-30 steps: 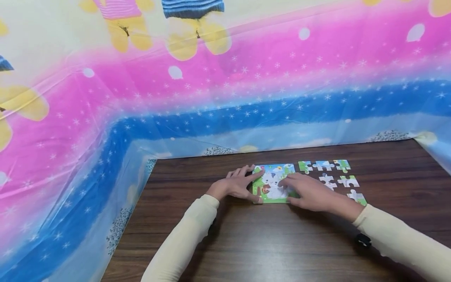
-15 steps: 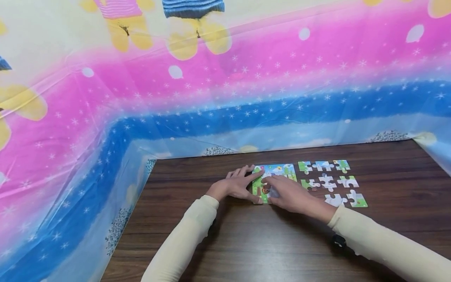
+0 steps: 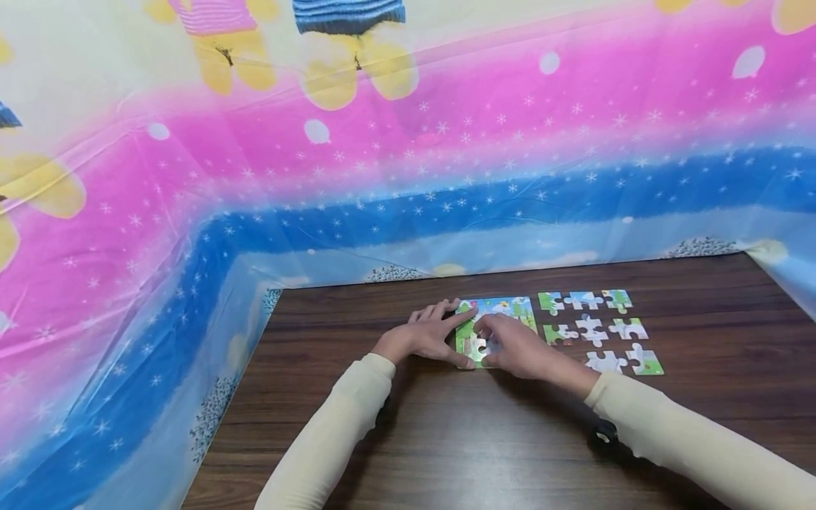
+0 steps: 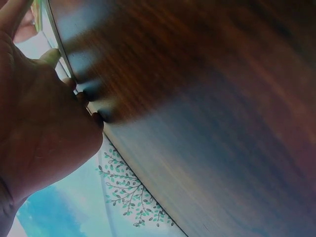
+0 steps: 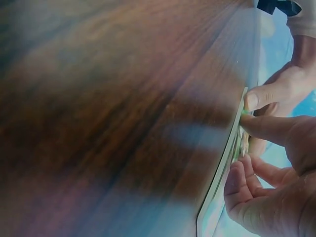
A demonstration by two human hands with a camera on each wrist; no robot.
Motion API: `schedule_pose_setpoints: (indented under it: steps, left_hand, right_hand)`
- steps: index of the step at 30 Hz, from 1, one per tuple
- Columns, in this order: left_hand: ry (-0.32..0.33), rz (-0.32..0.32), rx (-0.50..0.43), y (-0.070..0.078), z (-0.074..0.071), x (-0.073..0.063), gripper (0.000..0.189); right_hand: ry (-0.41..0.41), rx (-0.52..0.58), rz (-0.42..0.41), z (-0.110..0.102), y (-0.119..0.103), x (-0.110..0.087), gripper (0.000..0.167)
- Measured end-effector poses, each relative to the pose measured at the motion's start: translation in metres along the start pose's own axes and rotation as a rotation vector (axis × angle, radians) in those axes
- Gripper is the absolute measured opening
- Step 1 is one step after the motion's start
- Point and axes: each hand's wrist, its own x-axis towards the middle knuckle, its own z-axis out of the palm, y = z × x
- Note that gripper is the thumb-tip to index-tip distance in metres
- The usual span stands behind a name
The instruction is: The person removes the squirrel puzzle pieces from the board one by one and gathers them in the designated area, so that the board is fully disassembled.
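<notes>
A square picture puzzle board (image 3: 503,306) lies flat on the dark wooden table, showing sky and green trees. My left hand (image 3: 433,333) rests at its left side, thumb and index finger spread over the edge. My right hand (image 3: 519,348) reaches over the board's lower middle and covers much of the picture. In the right wrist view, the right thumb and fingers pinch a small puzzle piece (image 5: 244,140) just at the board's surface. The piece is mostly hidden by the fingers. The left wrist view shows the left palm (image 4: 39,128) beside the table edge.
Right of the board lie several loose puzzle pieces (image 3: 593,329), set out in three rows. A patterned pink and blue cloth (image 3: 408,163) hangs behind the table (image 3: 459,439) and along its left side. A black device (image 3: 604,432) is on the right wrist.
My right hand has moved left across the board, uncovering more loose pieces at the right. Its fingers now pinch at the lower-left part of the picture. The left hand has stayed put.
</notes>
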Motion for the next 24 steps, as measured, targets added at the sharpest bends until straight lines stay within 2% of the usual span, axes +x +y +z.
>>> schedule_pose_setpoints:
  steps: [6,11,18,24]
  left_hand:
    - [0.001,0.008,-0.002,0.0,-0.003,-0.001,0.108]
    - [-0.004,0.012,0.001,-0.002,-0.003,0.002,0.107]
    - [-0.012,0.027,-0.008,0.002,-0.007,-0.005,0.105]
    - [-0.018,0.029,-0.018,0.001,-0.008,-0.005,0.107]
  right_hand:
    - [-0.032,0.006,-0.003,-0.004,0.002,0.007,0.052]
    - [-0.036,-0.041,-0.022,-0.007,0.001,0.011,0.049]
    - [0.004,-0.123,-0.04,-0.007,0.002,0.011,0.05]
    - [0.089,-0.085,-0.05,-0.018,0.015,-0.003,0.055]
